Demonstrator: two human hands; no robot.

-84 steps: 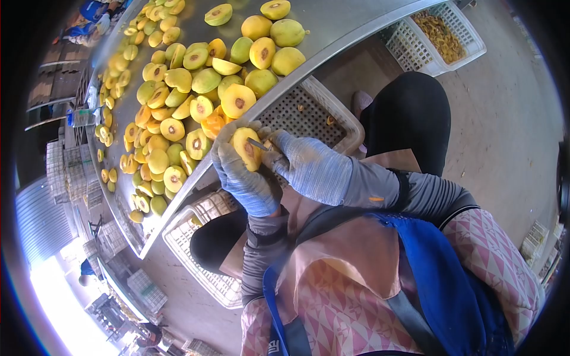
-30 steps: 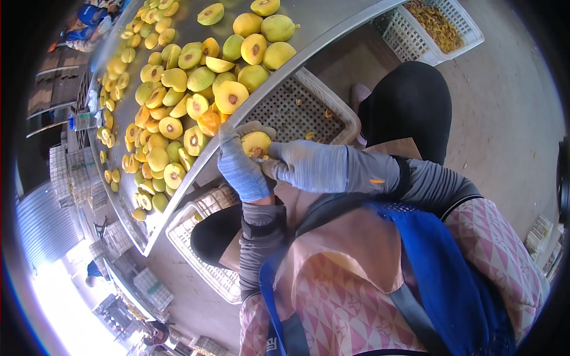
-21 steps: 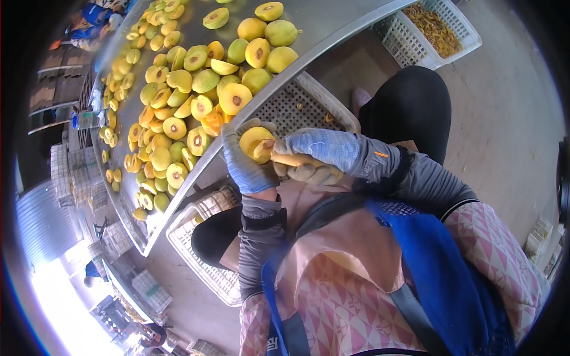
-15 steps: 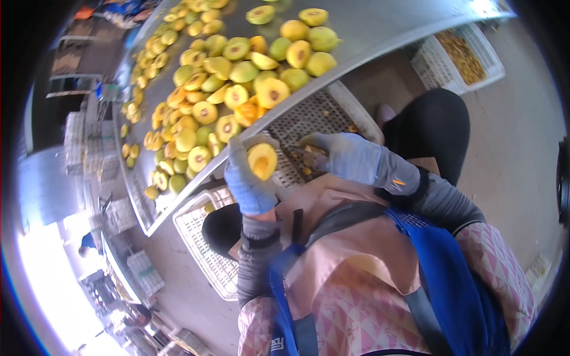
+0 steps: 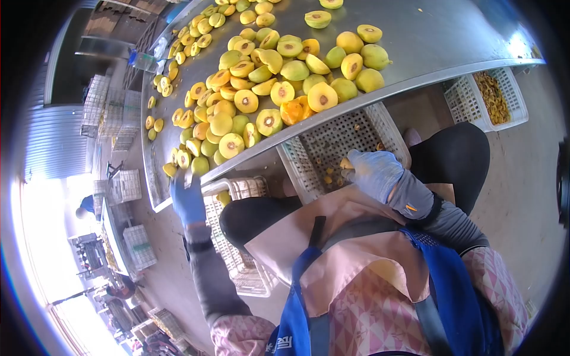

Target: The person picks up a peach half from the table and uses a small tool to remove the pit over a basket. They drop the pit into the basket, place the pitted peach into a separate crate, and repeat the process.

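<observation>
While the left hand, fingers slightly parted, is hovering by the fruit halves near nine o'clock, the right hand is curling at three; what it is gripping, if anything, I cannot tell. Soft flesh is probably calling for light, whole-finger handling. Two hands, one bottle at ten and three nearby crates are showing; the fruit, spreading across the table toward eleven, is overlapping beyond counting.
</observation>
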